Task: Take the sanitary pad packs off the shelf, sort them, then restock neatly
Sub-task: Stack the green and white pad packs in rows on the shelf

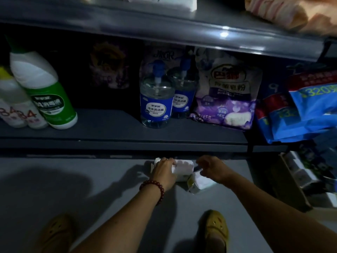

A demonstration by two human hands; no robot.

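My left hand [165, 170] gripping white pad pack [183, 169] on floor [73, 179] under shelf edge [127, 143]; my right hand [211, 168] hovering loosely curled, empty, just right of it.

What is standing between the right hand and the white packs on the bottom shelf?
Nothing visible. The right hand hovers just beside the white packs on the bottom shelf, with only a small open gap between. The left hand already rests on them.

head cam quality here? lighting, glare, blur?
Head view: dim overall; glare spot on the upper shelf edge; left hand and right hand throw hard shadows leftward on the bottom shelf; white packs overexposed; wide-angle bends edges; bottles blurred.
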